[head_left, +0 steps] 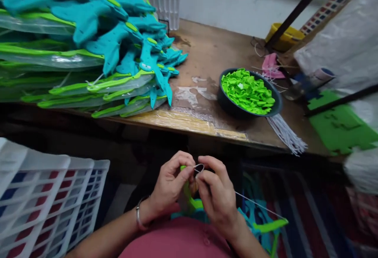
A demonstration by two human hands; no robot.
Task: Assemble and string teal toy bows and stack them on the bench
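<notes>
My left hand [169, 185] is closed in a pinch on a bright green strip [187, 191] and on a thin white cord [254, 200]. Close beside it, my right hand [218, 191] pinches the same cord, and a small loop of it stands between the fingertips. From behind my right hand the cord stretches to the tip of a green plastic piece [270, 226] low on the right. Turquoise parts [256, 214] lie there, partly covered by my right hand and forearm. Where the cord passes through the strip is hidden by my fingers.
Turquoise and green toys [118, 45] are piled on the left of the wooden table [203, 45]. A dark bowl [279, 104] holds green pieces; white cords [288, 136] hang over the edge beside it. A white plastic crate [67, 163] stands lower left, and a green foam mat [339, 122] lies right.
</notes>
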